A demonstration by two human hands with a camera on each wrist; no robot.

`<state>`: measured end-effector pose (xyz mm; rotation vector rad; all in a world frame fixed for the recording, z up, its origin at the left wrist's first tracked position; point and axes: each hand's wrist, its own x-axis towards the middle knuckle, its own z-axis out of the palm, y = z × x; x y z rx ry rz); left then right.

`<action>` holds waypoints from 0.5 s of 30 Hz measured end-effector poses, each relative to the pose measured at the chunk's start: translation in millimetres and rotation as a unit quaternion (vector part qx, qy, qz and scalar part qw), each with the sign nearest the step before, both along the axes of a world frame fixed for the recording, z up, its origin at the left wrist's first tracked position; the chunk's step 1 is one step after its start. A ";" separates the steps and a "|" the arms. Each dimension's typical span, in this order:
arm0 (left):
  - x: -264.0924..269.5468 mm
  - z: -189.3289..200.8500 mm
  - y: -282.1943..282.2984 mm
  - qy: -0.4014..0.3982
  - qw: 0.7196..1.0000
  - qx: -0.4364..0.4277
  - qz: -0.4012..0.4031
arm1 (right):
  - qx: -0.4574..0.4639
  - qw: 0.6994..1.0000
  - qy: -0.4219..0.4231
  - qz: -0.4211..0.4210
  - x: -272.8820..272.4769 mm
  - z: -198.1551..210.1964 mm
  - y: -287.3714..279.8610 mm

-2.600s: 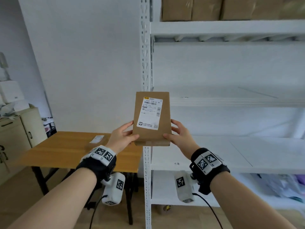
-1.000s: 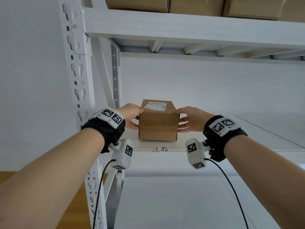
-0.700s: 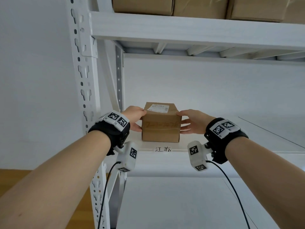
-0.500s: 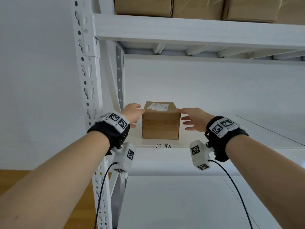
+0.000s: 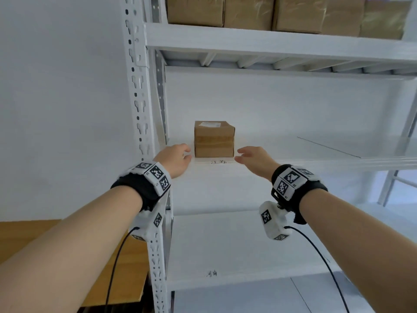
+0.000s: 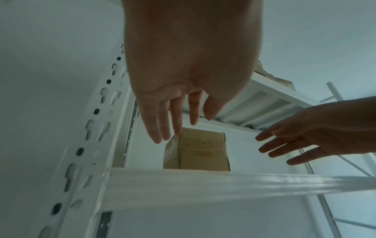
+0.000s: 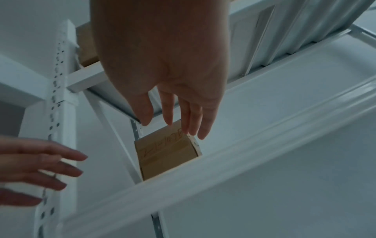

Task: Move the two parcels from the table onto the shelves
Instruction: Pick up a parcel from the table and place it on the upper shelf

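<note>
A brown cardboard parcel point(image 5: 214, 139) with a white label on top stands on the white shelf point(image 5: 282, 152), near its left end and back from the front lip. My left hand point(image 5: 178, 158) hovers in front of it to the left, my right hand point(image 5: 250, 158) to the right. Neither touches the parcel, and both are empty with loosely spread fingers. The left wrist view shows the parcel point(image 6: 200, 149) beyond the left hand's fingers point(image 6: 162, 127). In the right wrist view the parcel point(image 7: 165, 154) sits behind the shelf's front beam, past the right hand's fingers point(image 7: 189, 122).
Several brown boxes point(image 5: 248, 12) fill the shelf above. The white perforated upright point(image 5: 140, 86) stands left of the parcel, close to my left wrist. A lower shelf point(image 5: 225, 245) lies below. A wooden table edge point(image 5: 27, 236) shows at the lower left.
Both hands have let go of the parcel and drawn back toward me and lower. The parcel stays standing on the shelf.
</note>
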<state>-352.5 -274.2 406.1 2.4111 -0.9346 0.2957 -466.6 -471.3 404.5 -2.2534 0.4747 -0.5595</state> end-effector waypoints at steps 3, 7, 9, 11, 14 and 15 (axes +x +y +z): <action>-30.0 -21.4 19.9 -0.002 1.000 0.030 -0.006 | -0.048 0.998 0.034 -0.002 -23.8 -21.2 23.9; -59.2 -57.4 49.1 0.004 0.998 0.060 -0.006 | -0.076 0.995 0.061 0.009 -53.1 -50.2 61.0; -72.7 -73.3 63.9 0.013 0.997 0.075 -0.002 | -0.111 0.990 0.083 0.017 -66.9 -66.5 81.5; -85.5 -86.7 79.1 0.022 0.996 0.085 0.004 | -0.138 0.985 0.101 0.025 -79.8 -81.6 101.5; -107.1 -106.7 102.8 0.035 0.996 0.086 0.016 | -0.144 0.981 0.121 0.043 -98.3 -103.4 131.1; -115.7 -112.5 111.2 0.038 0.996 0.082 0.022 | -0.144 0.980 0.128 0.049 -103.3 -109.6 141.0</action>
